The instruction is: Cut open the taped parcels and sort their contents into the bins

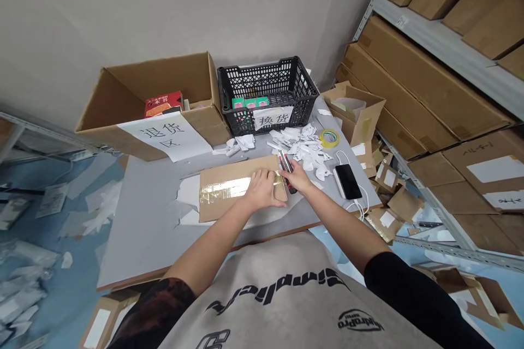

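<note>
A flat cardboard box lies on the table before me, with a strip of shiny tape along its top. My left hand grips the box near its right end, fingers curled on the top and thumb at the near side. At the box's right end, my right hand is closed around a black and red utility knife. The knife slants across the box's right edge; I cannot make out whether its blade touches the box. White paper lies under the box.
Behind stand an open carton with a paper sign and a black crate holding small green boxes. Torn paper, a tape roll and a phone with a cable lie right. Shelves of cartons flank the table.
</note>
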The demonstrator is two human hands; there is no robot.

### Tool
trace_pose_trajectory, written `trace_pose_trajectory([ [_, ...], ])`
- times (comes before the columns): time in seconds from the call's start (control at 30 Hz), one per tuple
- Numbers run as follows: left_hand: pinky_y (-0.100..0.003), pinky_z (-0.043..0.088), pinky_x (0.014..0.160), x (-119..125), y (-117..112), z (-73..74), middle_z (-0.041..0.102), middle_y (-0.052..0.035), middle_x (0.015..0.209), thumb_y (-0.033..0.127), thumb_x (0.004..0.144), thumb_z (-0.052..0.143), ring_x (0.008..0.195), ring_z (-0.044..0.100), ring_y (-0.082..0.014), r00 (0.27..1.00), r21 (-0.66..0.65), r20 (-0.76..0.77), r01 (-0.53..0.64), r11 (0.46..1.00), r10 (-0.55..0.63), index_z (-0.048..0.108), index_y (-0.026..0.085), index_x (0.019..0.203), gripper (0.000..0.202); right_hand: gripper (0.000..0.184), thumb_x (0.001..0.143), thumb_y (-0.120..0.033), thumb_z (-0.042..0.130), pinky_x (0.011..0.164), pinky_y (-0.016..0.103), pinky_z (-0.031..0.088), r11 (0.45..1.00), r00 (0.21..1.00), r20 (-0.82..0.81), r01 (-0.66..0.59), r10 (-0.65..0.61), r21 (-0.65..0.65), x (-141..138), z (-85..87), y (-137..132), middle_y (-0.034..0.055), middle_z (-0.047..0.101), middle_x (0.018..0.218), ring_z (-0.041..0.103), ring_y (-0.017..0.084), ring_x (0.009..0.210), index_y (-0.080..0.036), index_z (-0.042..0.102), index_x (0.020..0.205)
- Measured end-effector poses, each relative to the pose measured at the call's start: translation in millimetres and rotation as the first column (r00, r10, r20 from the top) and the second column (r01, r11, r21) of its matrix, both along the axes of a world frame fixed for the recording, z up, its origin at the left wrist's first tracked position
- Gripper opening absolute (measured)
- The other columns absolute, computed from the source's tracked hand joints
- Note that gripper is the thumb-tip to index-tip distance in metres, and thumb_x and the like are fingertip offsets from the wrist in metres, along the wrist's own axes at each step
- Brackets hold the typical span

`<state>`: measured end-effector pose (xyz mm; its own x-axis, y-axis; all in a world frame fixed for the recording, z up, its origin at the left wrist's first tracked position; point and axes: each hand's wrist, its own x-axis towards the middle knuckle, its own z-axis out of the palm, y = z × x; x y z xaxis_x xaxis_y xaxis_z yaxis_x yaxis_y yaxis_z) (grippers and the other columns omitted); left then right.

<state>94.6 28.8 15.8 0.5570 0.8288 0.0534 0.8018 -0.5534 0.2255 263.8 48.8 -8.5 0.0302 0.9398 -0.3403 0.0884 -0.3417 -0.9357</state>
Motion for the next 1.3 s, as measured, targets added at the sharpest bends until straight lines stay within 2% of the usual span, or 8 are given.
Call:
trace_pose_trajectory([
  [0.13, -0.046, 0.039, 0.09, 3.9, 0.8, 3.7, 0.057, -0.0138, 0.105, 0.077, 0.039, 0.08, 0.101, 0.053, -0.0352, 0.998, -0.008, -0.068, -0.014, 1.0, 0.013, 0.056, 0.015, 0.108, 0.095, 0.036, 0.077, -0.04, 0.065, 0.047, 0.024, 0.047, 0.999, 0.998, 0.034, -0.054, 0.054, -0.001, 11.8, 7.3, -13.0, -0.008, 0.054, 0.066, 0.053, 0.011, 0.048, -0.022, 0.052, 0.105],
  [0.4, -0.047, 0.039, 0.091, 6.5, -4.1, 9.9, 0.054, -0.0154, 0.107, 0.076, 0.037, 0.081, 0.101, 0.051, -0.0351, 0.994, 0.028, -0.108, -0.017, 0.999, 0.02, 0.058, 0.015, 0.106, 0.095, 0.056, 0.091, -0.038, 0.053, 0.046, 0.023, 0.045, 0.918, 0.886, 0.241, -0.384, 0.396, -0.1, 61.0, 31.3, -66.4, -0.0048, 0.063, 0.069, 0.056, 0.012, 0.046, -0.032, 0.04, 0.145],
  [0.53, -0.047, 0.04, 0.091, 9.8, -4.0, 14.4, 0.053, -0.0148, 0.105, 0.076, 0.034, 0.082, 0.099, 0.049, -0.0343, 0.994, 0.025, -0.108, -0.023, 0.999, 0.025, 0.058, 0.014, 0.103, 0.096, 0.054, 0.09, -0.032, 0.056, 0.076, 0.03, 0.054, 0.91, 0.829, 0.411, -0.415, 0.379, -0.003, 58.8, 34.4, -64.0, 0.0008, 0.073, 0.103, 0.069, 0.018, 0.08, -0.033, 0.047, 0.143],
  [0.6, -0.045, 0.041, 0.09, 11.0, -3.1, 15.2, 0.053, -0.0143, 0.105, 0.075, 0.033, 0.083, 0.098, 0.049, -0.0338, 0.993, 0.009, -0.115, -0.026, 1.0, 0.027, 0.058, 0.013, 0.103, 0.096, 0.053, 0.089, -0.03, 0.057, 0.093, 0.034, 0.05, 0.901, 0.799, 0.494, -0.429, 0.344, 0.068, 57.0, 35.6, -60.2, 0.0004, 0.068, 0.125, 0.067, 0.021, 0.105, -0.034, 0.05, 0.142],
  [0.67, -0.045, 0.041, 0.091, 11.7, -2.4, 14.9, 0.053, -0.0136, 0.104, 0.075, 0.033, 0.083, 0.098, 0.05, -0.0336, 0.992, 0.004, -0.12, -0.027, 1.0, 0.027, 0.058, 0.014, 0.102, 0.096, 0.053, 0.089, -0.03, 0.056, 0.097, 0.035, 0.048, 0.883, 0.757, 0.554, -0.463, 0.347, 0.08, 57.5, 38.5, -56.7, -0.0009, 0.065, 0.131, 0.064, 0.024, 0.113, -0.035, 0.05, 0.142],
  [0.97, -0.048, 0.041, 0.094, 12.7, -2.3, 12.6, 0.052, -0.0123, 0.098, 0.071, 0.036, 0.085, 0.098, 0.05, -0.0345, 0.998, -0.011, -0.054, -0.01, 1.0, 0.01, 0.055, 0.013, 0.1, 0.092, 0.052, 0.088, -0.033, 0.057, 0.081, 0.031, 0.049, 0.83, 0.656, 0.592, -0.556, 0.469, -0.041, 62.8, 54.4, -40.4, 0.0004, 0.075, 0.108, 0.069, 0.022, 0.086, -0.034, 0.054, 0.14],
  [1.2, -0.046, 0.044, 0.088, 10.7, 0.1, 11.2, 0.05, -0.0124, 0.1, 0.073, 0.042, 0.082, 0.098, 0.05, -0.0337, 0.998, -0.029, -0.044, -0.042, 0.999, 0.041, 0.054, 0.013, 0.102, 0.089, 0.053, 0.087, -0.035, 0.058, 0.062, 0.027, 0.046, 0.855, 0.752, 0.431, -0.509, 0.499, -0.103, 70.2, 52.1, -61.7, -0.0013, 0.07, 0.075, 0.059, 0.015, 0.055, -0.035, 0.054, 0.14],
  [1.3, -0.047, 0.044, 0.09, 6.6, 1.9, 12.4, 0.051, -0.0147, 0.105, 0.079, 0.044, 0.077, 0.1, 0.05, -0.0347, 1.0, -0.038, -0.016, -0.003, 0.999, 0.002, 0.054, 0.011, 0.111, 0.098, 0.054, 0.088, -0.04, 0.056, 0.054, 0.028, 0.045, 0.907, 0.848, 0.327, -0.409, 0.417, -0.096, 80.6, 46.6, -74.1, -0.002, 0.068, 0.073, 0.054, 0.013, 0.046, -0.034, 0.051, 0.141],
])
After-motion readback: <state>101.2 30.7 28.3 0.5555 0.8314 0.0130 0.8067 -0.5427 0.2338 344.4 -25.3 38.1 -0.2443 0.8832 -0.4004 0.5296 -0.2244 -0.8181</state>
